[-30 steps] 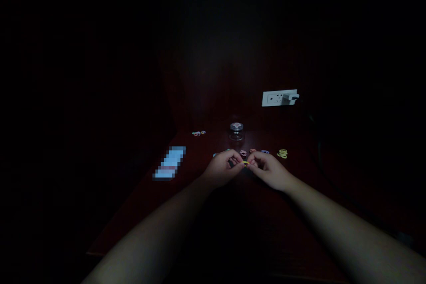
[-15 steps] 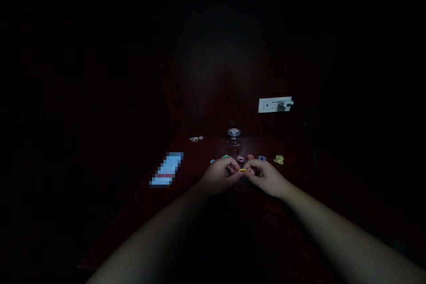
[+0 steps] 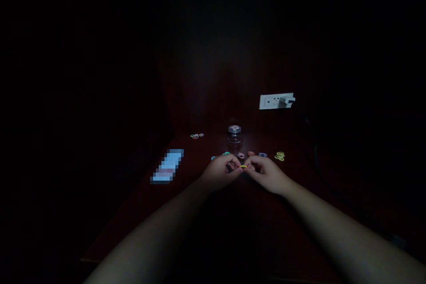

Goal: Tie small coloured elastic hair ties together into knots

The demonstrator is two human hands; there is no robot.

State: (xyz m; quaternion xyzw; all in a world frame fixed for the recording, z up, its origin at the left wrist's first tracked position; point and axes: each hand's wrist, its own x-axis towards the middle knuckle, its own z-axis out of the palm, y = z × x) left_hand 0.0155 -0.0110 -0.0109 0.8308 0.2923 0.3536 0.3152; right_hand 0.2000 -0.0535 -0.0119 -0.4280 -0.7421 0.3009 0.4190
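Between my two hands is a small yellow hair tie (image 3: 243, 167), pinched at its two sides above the dark red table. My left hand (image 3: 221, 171) grips its left side with thumb and fingertips. On its right side, my right hand (image 3: 266, 173) pinches it the same way. Just beyond my fingers lie small piles of hair ties: teal ones (image 3: 226, 154), pink ones (image 3: 241, 155), orange-red ones (image 3: 251, 153) and purple ones (image 3: 262, 155). A yellow-green pile (image 3: 280, 156) rests farther right. My hands partly hide the nearer piles.
A clear lidded jar (image 3: 234, 134) stands behind the piles. Several mixed hair ties (image 3: 197, 136) lie at the back left. A blurred-out bright phone-shaped object (image 3: 168, 166) lies on the left. A wall socket (image 3: 276, 101) holds a plug, whose cable (image 3: 316, 155) runs down the right.
The whole scene has shifted slightly in view. My hands keep their pinch on the yellow hair tie, which now looks a little flatter and thinner between the fingers.
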